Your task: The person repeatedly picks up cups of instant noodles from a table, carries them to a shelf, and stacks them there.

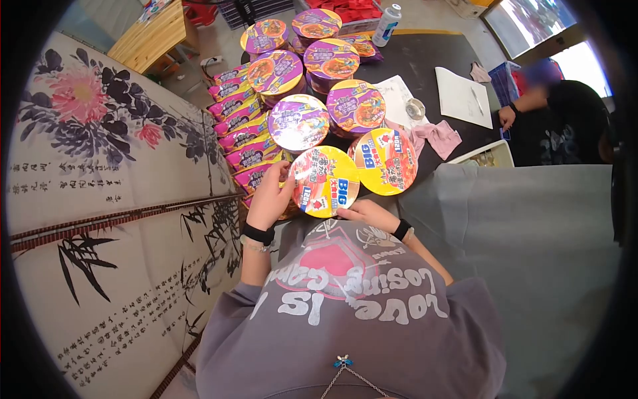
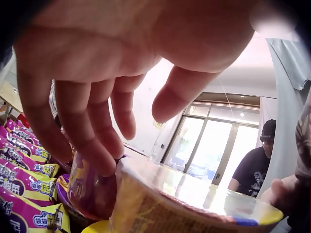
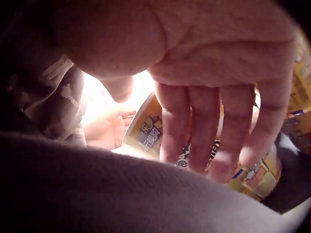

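Observation:
A yellow-lidded instant noodle tub (image 1: 324, 181) stands nearest the person's body, upright. At its left edge is the left hand (image 1: 269, 194), loosely bent, its fingertips right at the rim; in the left wrist view its thumb hangs apart from the lid. The right hand (image 1: 371, 214) holds the tub from the near right, thumb at the lid's edge. In the right wrist view, the right fingers (image 3: 201, 128) lie along the tub's printed wall. A second yellow-lidded tub (image 1: 385, 161) stands just beyond, to the right. Purple-lidded tubs (image 1: 355, 106) are grouped behind both.
Purple noodle packets (image 1: 242, 136) form a row on the left beside a painted screen (image 1: 100, 133). Paper (image 1: 463, 98), a pink cloth (image 1: 435, 138), a small round dish (image 1: 415, 109) and a white bottle (image 1: 387, 25) lie or stand on the dark table. Another person (image 1: 558, 123) sits at the right.

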